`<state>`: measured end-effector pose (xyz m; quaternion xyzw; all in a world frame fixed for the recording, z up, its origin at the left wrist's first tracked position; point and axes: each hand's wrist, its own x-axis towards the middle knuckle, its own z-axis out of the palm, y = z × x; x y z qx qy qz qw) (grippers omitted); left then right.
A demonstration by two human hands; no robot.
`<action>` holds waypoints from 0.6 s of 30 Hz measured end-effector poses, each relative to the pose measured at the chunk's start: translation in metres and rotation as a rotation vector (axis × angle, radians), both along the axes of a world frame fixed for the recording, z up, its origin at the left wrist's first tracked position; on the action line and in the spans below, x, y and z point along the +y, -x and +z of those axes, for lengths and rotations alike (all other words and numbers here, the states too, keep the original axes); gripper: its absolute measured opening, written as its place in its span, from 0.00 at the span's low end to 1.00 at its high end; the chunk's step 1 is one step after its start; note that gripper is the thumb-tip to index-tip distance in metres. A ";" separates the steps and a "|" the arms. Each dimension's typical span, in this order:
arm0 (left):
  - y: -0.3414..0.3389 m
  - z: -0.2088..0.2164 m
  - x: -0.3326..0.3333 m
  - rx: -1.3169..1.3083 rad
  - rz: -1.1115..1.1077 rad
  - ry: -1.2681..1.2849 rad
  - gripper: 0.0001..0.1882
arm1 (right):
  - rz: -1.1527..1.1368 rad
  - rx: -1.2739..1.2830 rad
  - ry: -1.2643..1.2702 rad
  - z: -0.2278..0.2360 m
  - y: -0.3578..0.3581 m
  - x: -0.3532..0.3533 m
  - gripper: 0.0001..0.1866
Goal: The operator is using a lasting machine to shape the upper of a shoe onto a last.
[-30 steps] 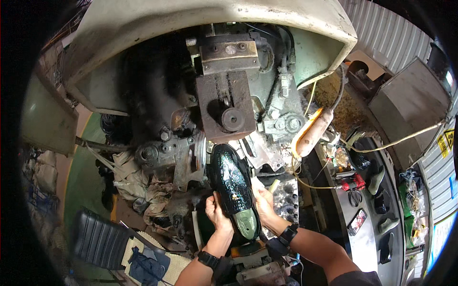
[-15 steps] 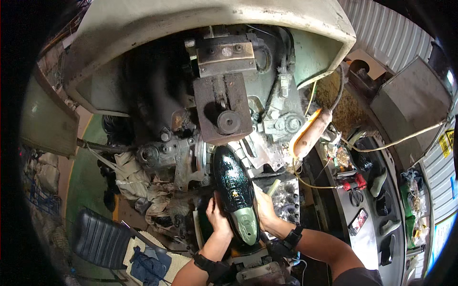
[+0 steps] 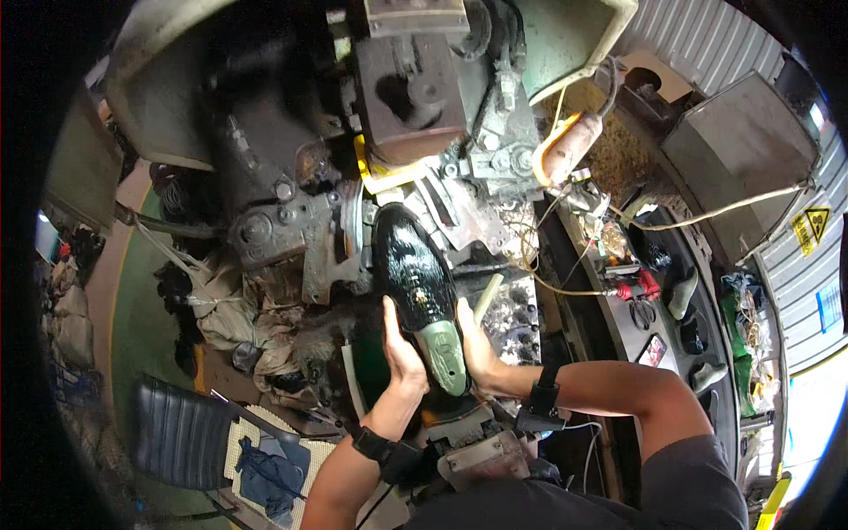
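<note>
A glossy black shoe upper (image 3: 412, 265) is stretched over a pale green shoe last (image 3: 444, 364), its rounded toe pointing away from me toward the machine. From the left side, my left hand (image 3: 404, 355) holds it near the heel end, fingers along the black edge. My right hand (image 3: 481, 355) presses on the opposite side, so the shoe sits between both palms. The toe lies close to the metal jaws and plates (image 3: 442, 212) of the machine, just below a dark block (image 3: 411, 102). I cannot tell whether the toe touches them.
A lit work lamp (image 3: 570, 148) hangs right of the machine head. Farther right, a bench holds a red tool (image 3: 638, 286), a phone (image 3: 652, 351) and several shoes on lasts (image 3: 682, 293). A black chair (image 3: 181, 433) stands at lower left, near crumpled cloth (image 3: 225, 314).
My view has shifted, so the machine sits higher in it. Both hands still hold the lasted shoe by its sides. Yellow light now shows under the dark block.
</note>
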<state>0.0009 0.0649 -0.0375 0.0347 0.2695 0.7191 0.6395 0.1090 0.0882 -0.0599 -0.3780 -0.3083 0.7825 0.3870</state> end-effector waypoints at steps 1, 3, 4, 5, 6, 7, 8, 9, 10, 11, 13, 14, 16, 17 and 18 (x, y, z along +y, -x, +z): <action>0.005 -0.009 0.001 -0.018 -0.017 -0.023 0.33 | 0.015 0.028 -0.010 -0.002 0.001 -0.006 0.31; 0.002 -0.023 0.002 -0.052 -0.039 -0.052 0.34 | 0.055 0.044 -0.002 -0.006 -0.006 -0.005 0.32; 0.001 -0.030 0.001 -0.041 -0.029 -0.049 0.35 | 0.053 0.056 0.012 -0.011 -0.008 -0.006 0.32; 0.000 -0.036 -0.001 -0.029 -0.019 -0.045 0.35 | 0.052 0.067 0.026 -0.016 -0.009 -0.006 0.33; 0.000 -0.036 -0.005 -0.003 -0.006 -0.013 0.36 | 0.075 0.089 0.057 -0.013 -0.011 -0.008 0.33; -0.003 -0.025 -0.008 -0.012 -0.025 -0.030 0.37 | 0.088 0.109 0.089 -0.010 -0.013 -0.009 0.33; -0.003 -0.025 -0.008 -0.022 -0.040 -0.024 0.36 | 0.075 0.137 0.139 -0.010 -0.014 -0.006 0.33; -0.001 -0.025 -0.009 -0.032 -0.052 -0.015 0.35 | 0.081 0.138 0.135 -0.009 -0.014 -0.005 0.33; 0.000 -0.030 -0.009 -0.030 -0.048 -0.019 0.35 | 0.102 0.142 0.085 -0.008 -0.015 -0.004 0.33; 0.003 -0.036 -0.007 0.085 0.004 0.013 0.33 | 0.122 0.146 0.034 -0.007 -0.016 -0.003 0.33; 0.012 -0.043 -0.013 0.495 0.181 0.226 0.27 | 0.086 0.060 -0.037 -0.002 -0.022 0.003 0.31; 0.042 -0.061 -0.022 0.819 0.051 0.173 0.23 | 0.178 -0.088 -0.091 0.000 -0.033 0.009 0.29; 0.063 -0.052 -0.044 1.090 0.356 0.170 0.16 | 0.205 -0.304 0.130 0.005 -0.069 0.015 0.26; 0.088 -0.070 -0.061 1.207 0.481 0.274 0.18 | 0.213 -0.164 0.107 0.010 -0.093 0.021 0.25; 0.122 -0.104 -0.081 1.343 0.634 0.493 0.21 | 0.251 -0.312 -0.034 0.016 -0.113 0.024 0.26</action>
